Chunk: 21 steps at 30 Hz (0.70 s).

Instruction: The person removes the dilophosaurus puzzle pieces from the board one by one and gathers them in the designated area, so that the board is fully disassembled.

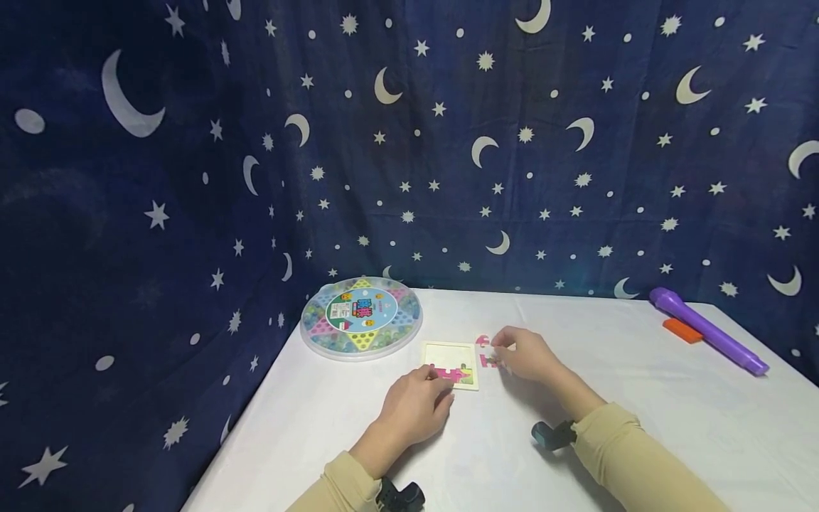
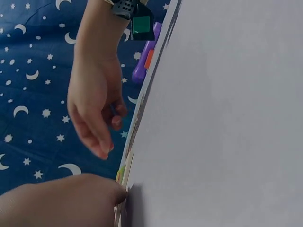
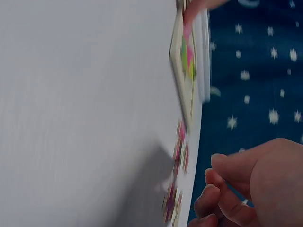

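Observation:
A small white puzzle tray [image 1: 441,353] lies on the table, with joined pink and yellow-green jigsaw pieces [image 1: 462,375] along its near side. My left hand [image 1: 414,407] rests at the tray's near left corner, its fingertips touching the pieces there; in the right wrist view a fingertip [image 3: 190,11] is on the pink part. Just right of the tray lie several loose pink jigsaw pieces [image 1: 488,361]. Above them hovers my right hand [image 1: 528,355], its fingers [image 3: 232,165] loosely bent and nothing showing between them.
A round Chinese checkers box [image 1: 320,313] with a clear rim stands at the back left. Toward the back right lie a purple microphone-shaped stick [image 1: 710,334] and an orange block [image 1: 682,330]. A dark star-and-moon curtain [image 1: 448,156] hangs behind the white table [image 1: 499,469].

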Each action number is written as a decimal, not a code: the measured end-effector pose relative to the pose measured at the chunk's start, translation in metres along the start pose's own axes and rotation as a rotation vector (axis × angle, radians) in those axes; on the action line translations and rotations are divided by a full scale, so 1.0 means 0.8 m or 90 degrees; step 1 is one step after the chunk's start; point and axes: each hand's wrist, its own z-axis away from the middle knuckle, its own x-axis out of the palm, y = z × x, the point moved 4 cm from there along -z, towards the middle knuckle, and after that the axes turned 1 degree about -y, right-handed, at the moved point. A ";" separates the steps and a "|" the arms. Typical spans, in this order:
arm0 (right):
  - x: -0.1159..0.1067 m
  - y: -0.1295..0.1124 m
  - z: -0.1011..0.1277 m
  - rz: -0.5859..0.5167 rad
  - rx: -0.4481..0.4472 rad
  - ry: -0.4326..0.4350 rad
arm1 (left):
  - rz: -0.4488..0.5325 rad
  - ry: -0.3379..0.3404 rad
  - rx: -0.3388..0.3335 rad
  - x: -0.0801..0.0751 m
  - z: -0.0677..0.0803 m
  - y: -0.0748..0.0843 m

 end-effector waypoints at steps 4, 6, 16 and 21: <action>0.019 -0.034 -0.002 0.027 -0.076 -0.004 | -0.008 0.006 0.007 -0.003 -0.001 -0.002; 0.028 -0.050 -0.002 0.030 -0.097 -0.020 | -0.011 0.011 0.014 -0.004 -0.002 -0.003; 0.058 -0.096 -0.012 0.050 -0.149 -0.113 | -0.060 -0.051 -0.025 -0.011 0.003 -0.006; 0.067 -0.101 -0.019 0.042 -0.146 -0.148 | -0.102 -0.111 -0.042 -0.014 0.009 -0.002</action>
